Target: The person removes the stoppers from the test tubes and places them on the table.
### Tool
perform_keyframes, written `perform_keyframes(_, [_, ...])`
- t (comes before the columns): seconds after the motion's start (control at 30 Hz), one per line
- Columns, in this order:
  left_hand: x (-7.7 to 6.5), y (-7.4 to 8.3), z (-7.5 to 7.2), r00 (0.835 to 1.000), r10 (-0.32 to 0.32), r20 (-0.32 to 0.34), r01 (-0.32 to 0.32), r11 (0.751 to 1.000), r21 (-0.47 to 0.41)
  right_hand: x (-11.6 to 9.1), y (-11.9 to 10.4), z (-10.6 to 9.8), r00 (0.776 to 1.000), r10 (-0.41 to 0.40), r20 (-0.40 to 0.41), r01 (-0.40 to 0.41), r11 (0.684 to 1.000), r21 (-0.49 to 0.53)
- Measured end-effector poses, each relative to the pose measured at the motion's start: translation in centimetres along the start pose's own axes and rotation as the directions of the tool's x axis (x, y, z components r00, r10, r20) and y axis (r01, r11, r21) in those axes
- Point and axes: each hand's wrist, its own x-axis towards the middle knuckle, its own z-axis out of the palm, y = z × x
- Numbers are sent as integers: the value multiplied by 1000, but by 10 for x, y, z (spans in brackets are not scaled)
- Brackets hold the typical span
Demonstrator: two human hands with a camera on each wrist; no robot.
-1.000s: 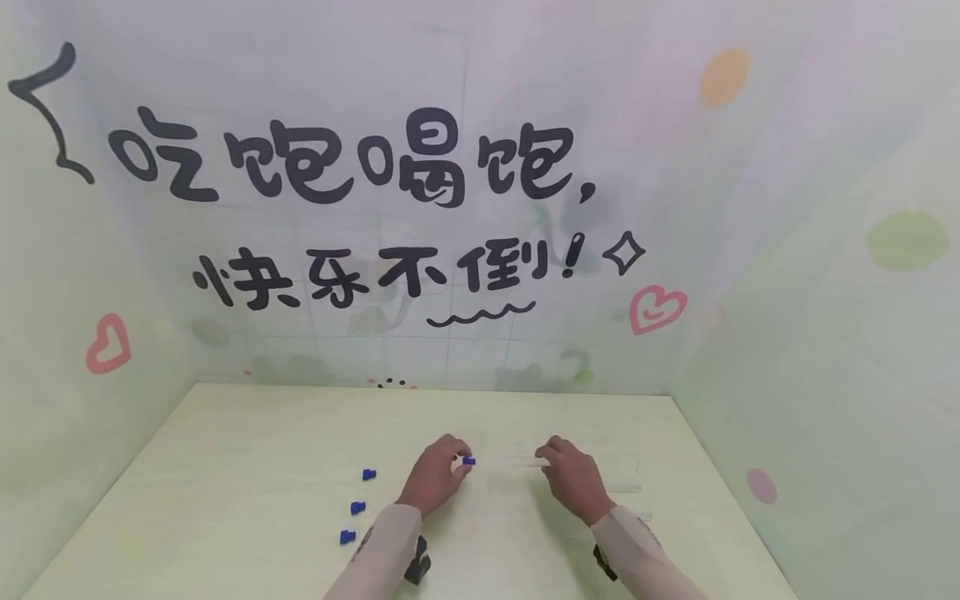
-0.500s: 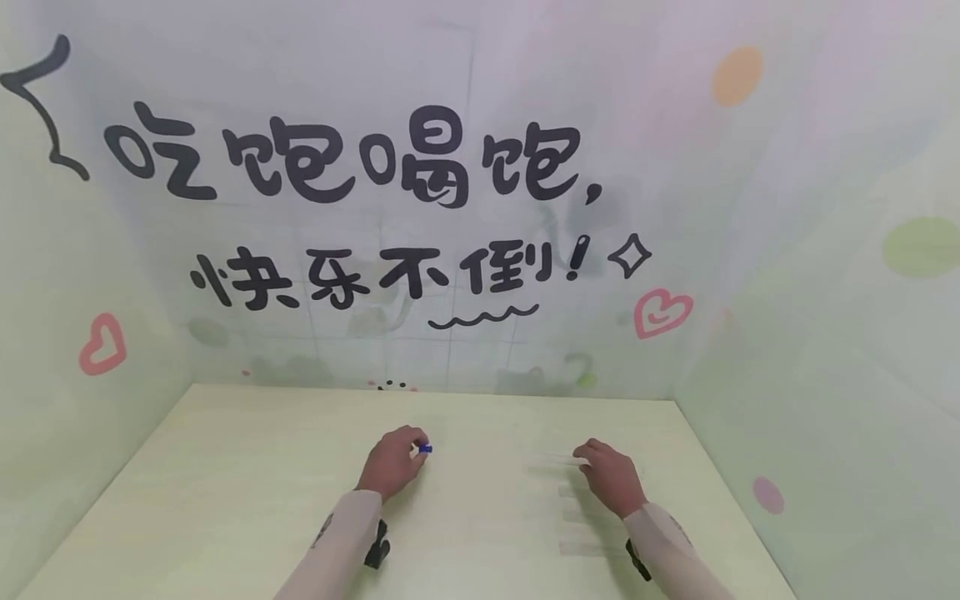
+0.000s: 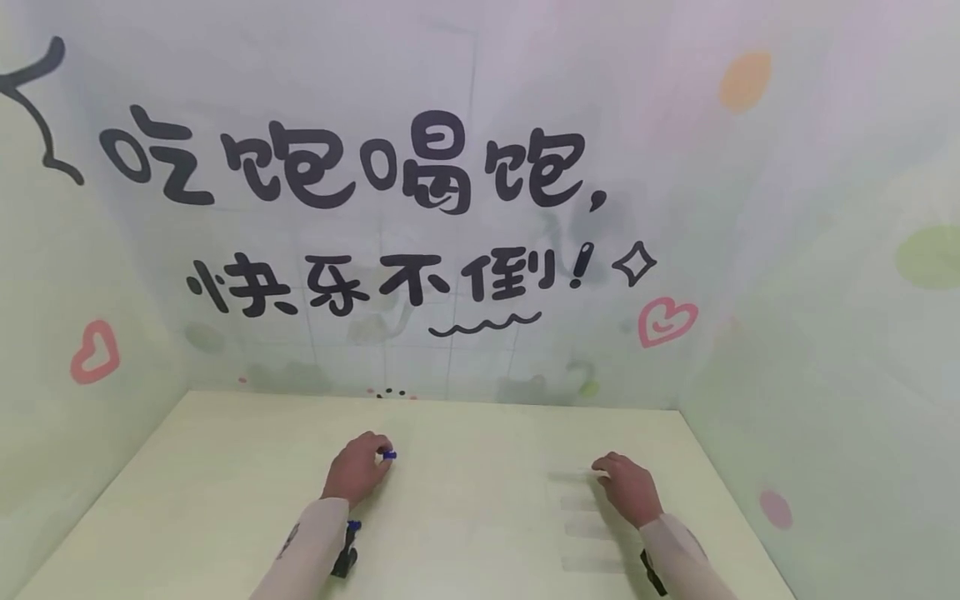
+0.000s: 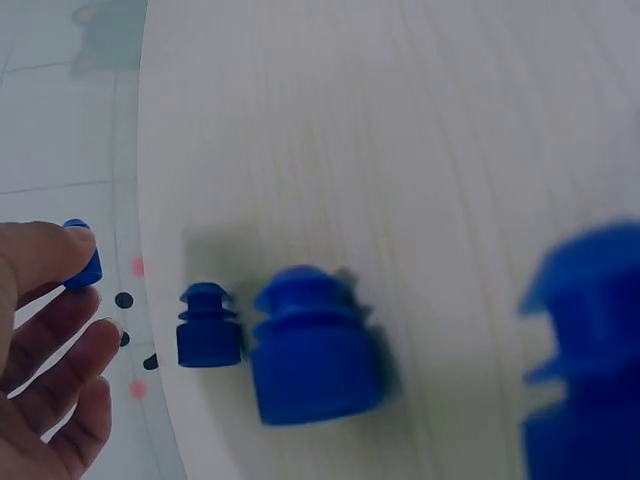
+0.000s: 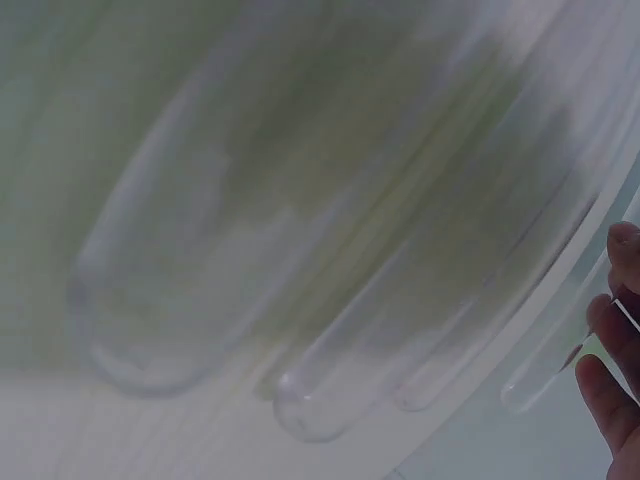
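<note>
My left hand pinches a small blue ribbed stopper between thumb and index finger, above the left half of the table. In the left wrist view, several similar blue stoppers stand in a row on the tabletop; the forearm covers most of them in the head view. Over on the right, my right hand holds a clear test tube that points left. Below it several clear tubes lie parallel on the table. The right wrist view shows the held tube's rounded end beyond the lying ones.
A pale wooden table lies beneath both hands. Behind it hangs a printed wall sheet with black lettering, and similar sheets close off the left and right sides. A black wrist strap part sits by the left sleeve.
The hands have moved apart: the left went left with the blue stopper, the right went right with the test tube. The left forearm now covers stoppers seen earlier; more lying tubes show.
</note>
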Motion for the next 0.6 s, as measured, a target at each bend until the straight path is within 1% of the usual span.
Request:
perform_keyframes(0.13, [-3,-11,-1,999,-38,31,38,999,24,-6,7,3,999,28,27,-28,1000,-4])
perform_keyframes(0.2, [-2,-18,-1,998,-52,35,51,998,41,-7,10,4,999,27,29,-27,1000,-8])
perform_keyframes(0.27, [-1,-23,-2,996,-80,47,77,996,53,-6,12,5,999,20,33,-19,1000,-6])
perform_keyframes(0.37, [0,-28,-3,991,-114,68,109,992,63,-6,15,6,998,18,54,-18,1000,-7])
perform_keyframes(0.43, [-1,-30,-4,989,-123,80,118,991,60,-6,17,7,998,20,65,-20,1000,-9])
perform_keyframes(0.6, [-5,-34,-3,990,-104,97,99,994,53,-9,21,12,998,28,62,-28,1000,-5])
